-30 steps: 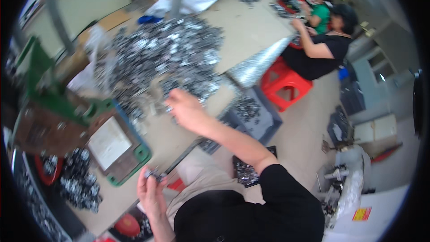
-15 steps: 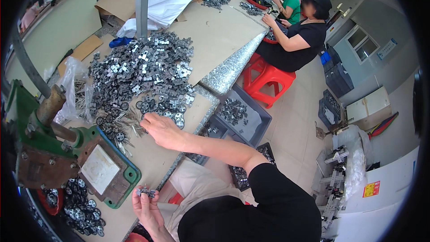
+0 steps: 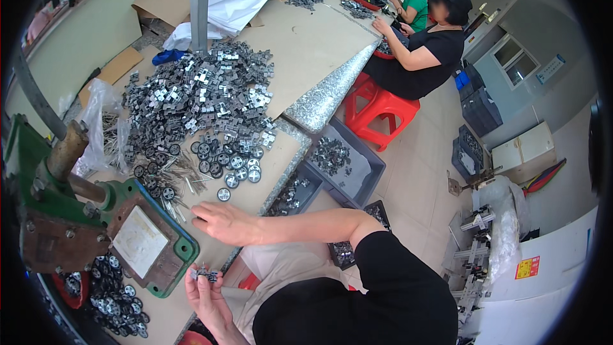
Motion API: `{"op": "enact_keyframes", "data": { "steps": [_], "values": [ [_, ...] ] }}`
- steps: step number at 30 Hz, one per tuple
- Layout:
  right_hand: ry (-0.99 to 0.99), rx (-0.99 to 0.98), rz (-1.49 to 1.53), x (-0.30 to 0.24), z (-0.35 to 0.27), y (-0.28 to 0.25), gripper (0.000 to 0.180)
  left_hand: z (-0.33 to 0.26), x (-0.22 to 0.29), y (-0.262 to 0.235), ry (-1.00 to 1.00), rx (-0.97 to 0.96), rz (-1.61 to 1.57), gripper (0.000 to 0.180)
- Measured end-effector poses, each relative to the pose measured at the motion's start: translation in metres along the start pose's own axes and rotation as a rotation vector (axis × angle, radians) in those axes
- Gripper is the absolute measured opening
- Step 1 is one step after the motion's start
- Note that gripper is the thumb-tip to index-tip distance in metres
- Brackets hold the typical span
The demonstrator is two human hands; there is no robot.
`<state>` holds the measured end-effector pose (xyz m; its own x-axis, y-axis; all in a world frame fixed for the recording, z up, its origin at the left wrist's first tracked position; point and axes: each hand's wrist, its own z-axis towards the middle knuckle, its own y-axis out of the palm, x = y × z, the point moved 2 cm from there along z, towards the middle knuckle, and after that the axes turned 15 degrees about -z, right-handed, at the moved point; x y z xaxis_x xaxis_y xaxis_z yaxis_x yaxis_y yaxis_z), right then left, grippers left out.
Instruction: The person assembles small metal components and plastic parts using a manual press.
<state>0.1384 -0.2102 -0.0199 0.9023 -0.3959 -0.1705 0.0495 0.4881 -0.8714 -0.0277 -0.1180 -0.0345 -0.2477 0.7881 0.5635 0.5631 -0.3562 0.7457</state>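
At bottom centre of frame: left hand (image 3: 205,297) pinches small metal bracket (image 3: 204,274) between fingertips, long axis level. Just above, right hand (image 3: 220,222) rests loose-fingered, empty, on table (image 3: 306,45), nearer than left to small wheels (image 3: 231,163) and heaped metal parts (image 3: 198,92) further up.

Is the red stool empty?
No, a person in a black top is sitting on the red stool at the table.

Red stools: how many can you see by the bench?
1: a red stool beside the bench, under the seated person in black. Others may be hidden behind the people.
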Motion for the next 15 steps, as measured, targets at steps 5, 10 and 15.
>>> {"op": "enact_keyframes", "data": {
  "steps": [5,10,15],
  "values": [
    [-0.068,-0.032,-0.333,-0.013,-0.009,-0.009,0.026,0.002,0.003,-0.007,-0.016,-0.002,0.016,0.032],
    [-0.057,-0.131,-0.213,-0.014,-0.001,-0.009,0.026,0.0,0.004,-0.004,0.019,0.004,0.056,0.031],
    [0.054,-0.089,0.216,-0.005,0.004,-0.032,0.026,-0.002,0.005,0.001,0.019,-0.044,0.072,0.026]
  ]
}}
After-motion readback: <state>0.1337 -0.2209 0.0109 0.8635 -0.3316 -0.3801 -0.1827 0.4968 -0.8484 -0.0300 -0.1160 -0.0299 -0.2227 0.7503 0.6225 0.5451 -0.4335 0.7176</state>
